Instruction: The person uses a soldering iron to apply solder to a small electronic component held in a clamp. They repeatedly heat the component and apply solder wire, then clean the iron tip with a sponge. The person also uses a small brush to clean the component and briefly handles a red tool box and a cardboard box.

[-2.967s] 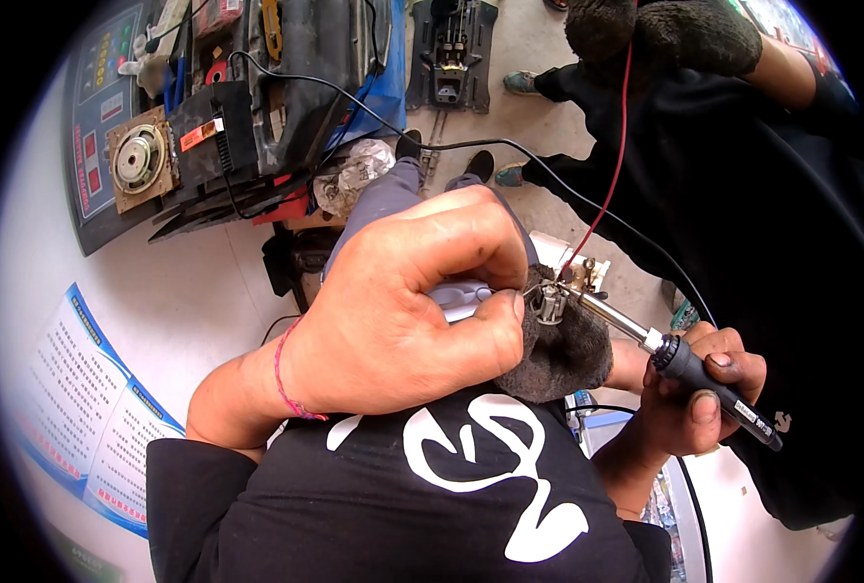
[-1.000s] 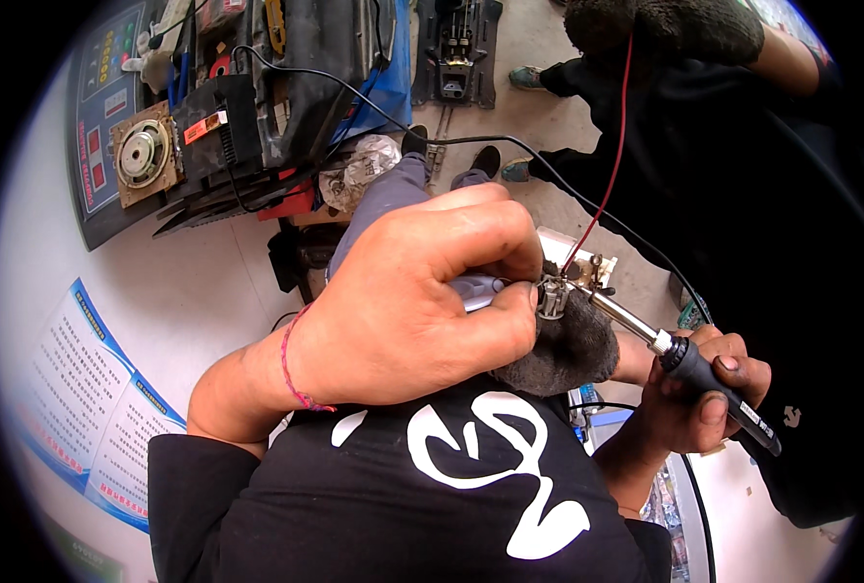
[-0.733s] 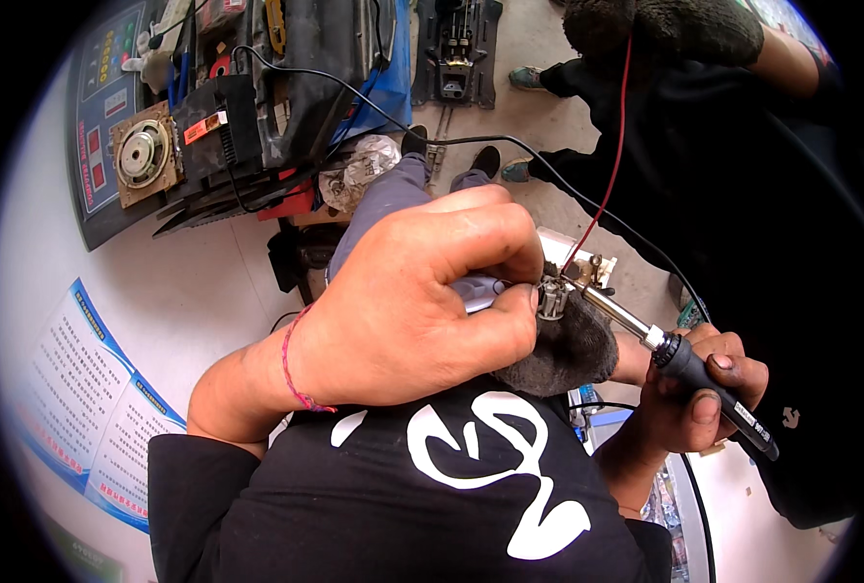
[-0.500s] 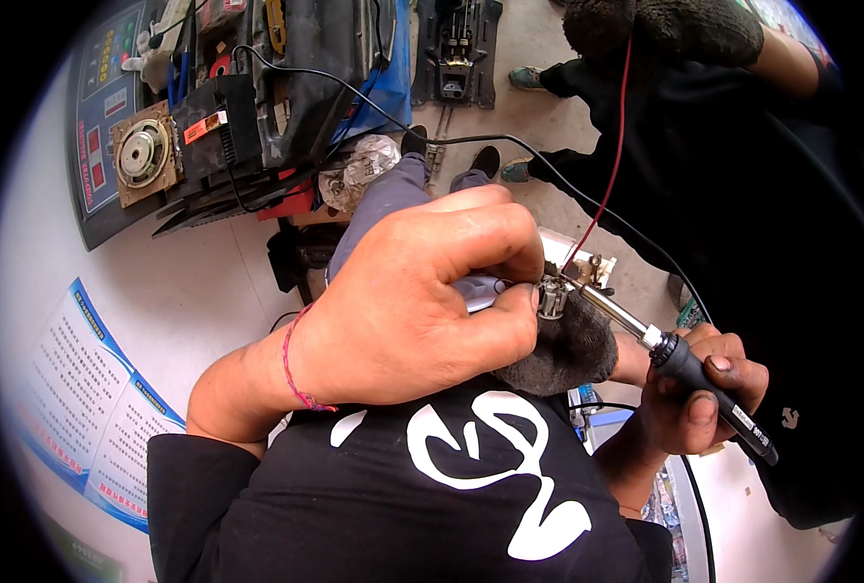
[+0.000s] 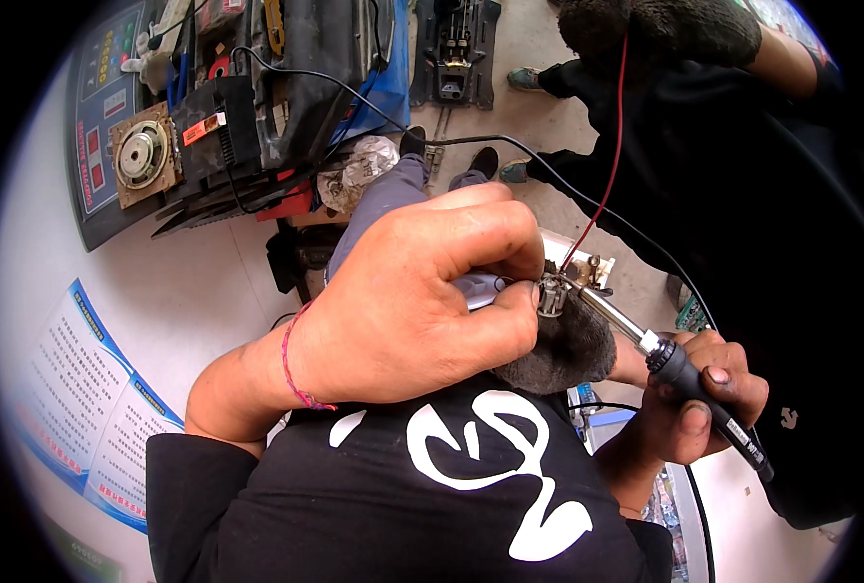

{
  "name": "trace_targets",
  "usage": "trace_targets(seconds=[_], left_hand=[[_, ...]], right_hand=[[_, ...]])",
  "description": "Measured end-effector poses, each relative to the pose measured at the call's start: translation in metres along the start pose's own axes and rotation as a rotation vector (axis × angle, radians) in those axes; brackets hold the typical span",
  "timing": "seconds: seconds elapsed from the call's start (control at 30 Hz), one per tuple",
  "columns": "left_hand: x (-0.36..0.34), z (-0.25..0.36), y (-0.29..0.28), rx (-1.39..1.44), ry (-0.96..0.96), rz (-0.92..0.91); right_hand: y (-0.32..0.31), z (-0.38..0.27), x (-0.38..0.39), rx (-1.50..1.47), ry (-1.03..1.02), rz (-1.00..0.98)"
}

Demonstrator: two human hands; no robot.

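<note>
My right hand point(image 5: 699, 398) grips a soldering iron point(image 5: 689, 374) by its black handle. The iron's metal tip meets the end of a red wire point(image 5: 602, 199) at a small metal part point(image 5: 551, 296). My left hand point(image 5: 407, 291), closed in a pinch, is right beside that part. A pale, smooth thing point(image 5: 478, 290) shows inside its curl, mostly hidden, and I cannot make out what it is. A co-worker's dark gloved hand point(image 5: 573, 350) is under and behind the metal part. Higher up, another gloved hand point(image 5: 699, 29) is at the upper end of the wire.
A black cable point(image 5: 471, 139) crosses from the bench to the right. On the bench lie a round speaker point(image 5: 143, 155) and a black casing point(image 5: 305, 58). A person in black clothes point(image 5: 723, 223) stands close on the right. Beyond the feet, a dark frame point(image 5: 456, 49) lies on the floor.
The handle of the soldering iron has dipped slightly, with my right hand shifting a little along with it. The red wire has moved slightly left. My left hand stays put.
</note>
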State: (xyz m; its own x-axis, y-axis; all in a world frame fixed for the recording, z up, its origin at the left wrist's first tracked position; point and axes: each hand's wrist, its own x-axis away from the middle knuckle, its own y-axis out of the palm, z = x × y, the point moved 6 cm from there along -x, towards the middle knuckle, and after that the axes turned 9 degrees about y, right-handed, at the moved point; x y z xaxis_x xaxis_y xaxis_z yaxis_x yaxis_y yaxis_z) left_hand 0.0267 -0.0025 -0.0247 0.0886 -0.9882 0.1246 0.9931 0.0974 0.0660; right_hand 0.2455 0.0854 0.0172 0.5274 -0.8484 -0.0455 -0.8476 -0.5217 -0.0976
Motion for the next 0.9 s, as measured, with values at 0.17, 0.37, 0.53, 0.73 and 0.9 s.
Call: trace_targets(seconds=[0.17,0.37,0.53,0.73,0.9], left_hand=[[-0.001,0.0,0.001,0.001,0.021,0.001],[-0.001,-0.001,0.003,0.001,0.01,-0.012],[-0.002,-0.001,0.004,0.0,0.006,-0.026],[-0.002,-0.001,0.007,0.001,-0.004,-0.032],[-0.003,-0.001,0.007,-0.002,0.003,-0.034]], right_hand=[[0.011,-0.013,-0.004,0.041,-0.029,-0.097],[0.013,-0.02,-0.004,0.187,-0.076,-0.092],[0.017,-0.028,0.003,0.306,-0.094,-0.143],[0.018,-0.033,0.014,0.428,-0.18,-0.195],[0.016,-0.034,0.013,0.41,-0.177,-0.227]])
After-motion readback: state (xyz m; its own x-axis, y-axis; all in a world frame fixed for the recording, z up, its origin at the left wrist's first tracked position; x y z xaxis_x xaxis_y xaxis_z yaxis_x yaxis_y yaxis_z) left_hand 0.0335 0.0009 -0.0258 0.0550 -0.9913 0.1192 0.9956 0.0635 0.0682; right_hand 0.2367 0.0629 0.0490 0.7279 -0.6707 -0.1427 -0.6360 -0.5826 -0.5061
